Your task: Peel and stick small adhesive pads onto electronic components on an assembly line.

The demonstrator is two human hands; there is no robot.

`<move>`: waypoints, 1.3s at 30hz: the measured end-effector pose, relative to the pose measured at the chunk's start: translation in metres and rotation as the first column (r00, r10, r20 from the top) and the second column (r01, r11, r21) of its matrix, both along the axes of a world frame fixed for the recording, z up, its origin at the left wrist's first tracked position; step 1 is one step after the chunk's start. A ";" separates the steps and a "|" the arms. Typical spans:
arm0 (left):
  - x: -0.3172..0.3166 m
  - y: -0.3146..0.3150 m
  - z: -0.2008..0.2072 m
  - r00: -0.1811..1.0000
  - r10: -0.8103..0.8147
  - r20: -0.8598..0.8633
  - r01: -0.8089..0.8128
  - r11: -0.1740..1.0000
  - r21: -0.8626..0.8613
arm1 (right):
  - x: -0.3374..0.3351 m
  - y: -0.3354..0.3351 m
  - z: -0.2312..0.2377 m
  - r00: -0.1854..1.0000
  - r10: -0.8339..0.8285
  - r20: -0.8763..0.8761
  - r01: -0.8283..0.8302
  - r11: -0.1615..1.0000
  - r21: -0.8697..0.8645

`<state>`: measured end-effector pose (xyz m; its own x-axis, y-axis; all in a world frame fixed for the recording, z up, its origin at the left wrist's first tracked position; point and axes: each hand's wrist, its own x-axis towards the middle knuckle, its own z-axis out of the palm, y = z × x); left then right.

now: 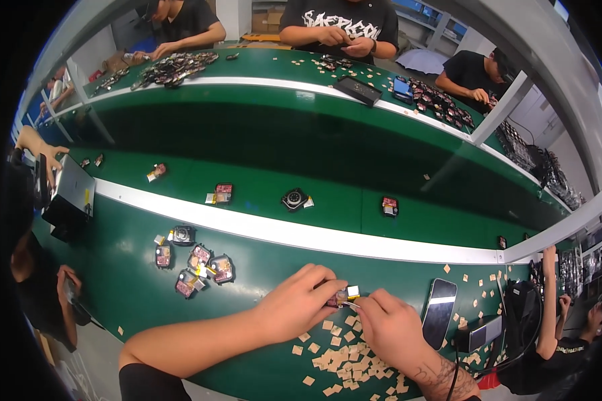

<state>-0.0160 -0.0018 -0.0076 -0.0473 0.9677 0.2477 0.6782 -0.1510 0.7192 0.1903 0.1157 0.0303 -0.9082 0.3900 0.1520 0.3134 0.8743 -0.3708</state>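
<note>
My left hand (295,302) is closed on a small open watch-like case (338,298) with a reddish circuit board inside. A white and yellow flat piece (353,292) sticks out at the case's far right side. Pinched in my right hand (390,327) is a thin metal tool that looks like tweezers (350,305); its tip meets the case's near edge. Small square beige pieces (349,361) lie in a loose pile just below both hands. To the left, several similar open cases (201,257) are grouped on the green table.
A dark phone (440,311) and a small box-shaped device (480,334) with a black cable are right of my right hand. Beyond a white rail (274,222), more cases (223,194) sit spaced along a green belt. Co-workers (341,30) sit across and at both sides.
</note>
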 end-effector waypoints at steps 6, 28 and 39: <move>0.002 0.000 -0.002 1.000 -0.012 -0.001 0.012 0.999 0.044 | -0.003 -0.003 -0.006 0.998 -0.050 -0.024 0.049 0.999 -0.022; 0.006 -0.003 0.002 0.999 0.051 -0.011 -0.051 0.998 0.020 | 0.008 0.008 -0.016 0.976 -0.137 -0.169 0.094 0.966 -0.241; 0.001 -0.004 0.004 0.995 -0.093 -0.048 0.094 0.995 0.035 | 0.000 0.023 -0.018 0.991 -0.029 -0.132 -0.025 0.921 -0.390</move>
<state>-0.0145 -0.0061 -0.0040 0.0553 0.9573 0.2837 0.6920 -0.2415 0.6803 0.1904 0.1384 0.0120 -0.8894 0.4447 0.1060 0.2399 0.6513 -0.7199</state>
